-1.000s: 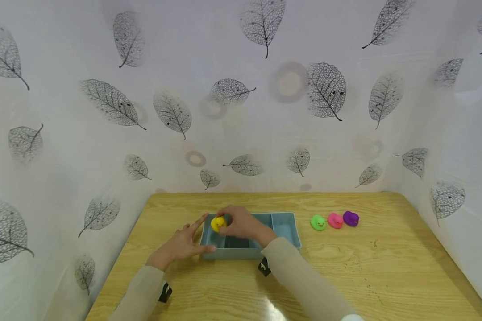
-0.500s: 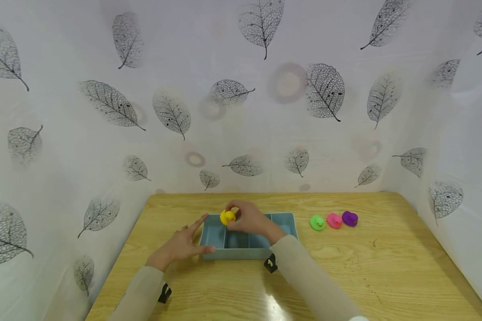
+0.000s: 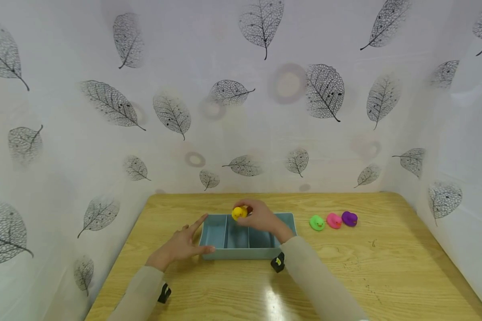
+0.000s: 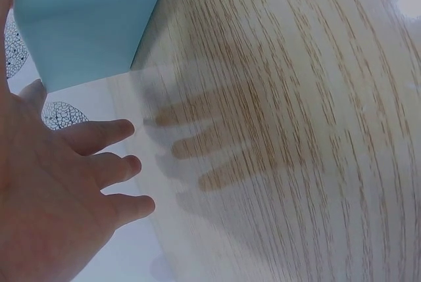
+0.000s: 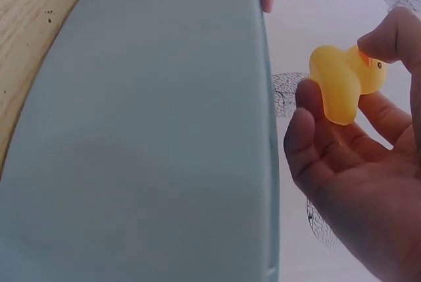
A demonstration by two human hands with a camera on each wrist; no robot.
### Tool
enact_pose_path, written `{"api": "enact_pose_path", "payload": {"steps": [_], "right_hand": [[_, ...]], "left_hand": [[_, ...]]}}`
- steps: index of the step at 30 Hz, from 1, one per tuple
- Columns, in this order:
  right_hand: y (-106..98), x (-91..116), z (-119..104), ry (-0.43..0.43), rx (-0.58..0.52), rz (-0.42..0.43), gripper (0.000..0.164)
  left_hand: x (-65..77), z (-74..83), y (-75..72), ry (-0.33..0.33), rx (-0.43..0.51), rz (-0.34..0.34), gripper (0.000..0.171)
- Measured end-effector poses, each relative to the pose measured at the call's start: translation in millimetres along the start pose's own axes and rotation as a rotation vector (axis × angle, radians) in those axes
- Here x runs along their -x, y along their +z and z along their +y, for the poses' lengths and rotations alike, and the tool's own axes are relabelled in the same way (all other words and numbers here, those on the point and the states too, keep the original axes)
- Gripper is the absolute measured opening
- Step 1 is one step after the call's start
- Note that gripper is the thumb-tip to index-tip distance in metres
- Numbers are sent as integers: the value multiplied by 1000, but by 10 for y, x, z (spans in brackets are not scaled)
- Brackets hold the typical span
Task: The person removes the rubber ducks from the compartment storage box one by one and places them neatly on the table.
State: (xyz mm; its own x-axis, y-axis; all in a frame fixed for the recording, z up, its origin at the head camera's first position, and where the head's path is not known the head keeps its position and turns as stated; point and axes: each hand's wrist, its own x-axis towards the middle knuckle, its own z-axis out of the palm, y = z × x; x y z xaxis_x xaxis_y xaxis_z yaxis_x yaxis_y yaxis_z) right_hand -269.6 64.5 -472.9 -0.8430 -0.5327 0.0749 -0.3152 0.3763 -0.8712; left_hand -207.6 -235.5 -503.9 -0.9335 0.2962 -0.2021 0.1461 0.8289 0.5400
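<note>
A yellow rubber duck (image 3: 239, 213) is pinched between the thumb and fingers of my right hand (image 3: 262, 218), held over the far rim of a blue-grey divided tray (image 3: 241, 254). The right wrist view shows the same duck (image 5: 342, 81) above the tray's side wall (image 5: 151, 131). My left hand (image 3: 180, 245) rests at the tray's left end, thumb by the near edge and index finger at the far left corner. In the left wrist view that hand (image 4: 59, 190) has its other fingers extended over the table, holding nothing.
To the tray's right, a green duck (image 3: 317, 223), a pink duck (image 3: 334, 220) and a purple duck (image 3: 349, 219) stand in a row on the wooden table (image 3: 369, 267). A leaf-patterned curtain (image 3: 241, 133) rises behind and at both sides.
My right hand has carried the yellow duck from above the tray's leftmost compartment rightward and slightly away, to over the second compartment. The left hand has stayed in place.
</note>
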Motion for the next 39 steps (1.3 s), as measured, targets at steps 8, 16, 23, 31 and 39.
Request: {"api": "enact_pose_path", "payload": {"steps": [8, 16, 23, 31, 39], "right_hand": [[-139, 75, 66, -6, -82, 7, 48], [-246, 167, 107, -23, -82, 61, 47], [-342, 252, 159, -11, 16, 155, 44], [-483, 401, 222, -20, 29, 210, 43], [-635, 559, 298, -16, 55, 254, 42]], "left_hand": [[2, 0, -8, 17, -7, 7, 111], [-4, -8, 2, 35, -12, 9, 110], [-2, -7, -2, 34, -9, 14, 110], [22, 0, -6, 33, 0, 12, 111], [32, 5, -17, 36, 14, 10, 111]]}}
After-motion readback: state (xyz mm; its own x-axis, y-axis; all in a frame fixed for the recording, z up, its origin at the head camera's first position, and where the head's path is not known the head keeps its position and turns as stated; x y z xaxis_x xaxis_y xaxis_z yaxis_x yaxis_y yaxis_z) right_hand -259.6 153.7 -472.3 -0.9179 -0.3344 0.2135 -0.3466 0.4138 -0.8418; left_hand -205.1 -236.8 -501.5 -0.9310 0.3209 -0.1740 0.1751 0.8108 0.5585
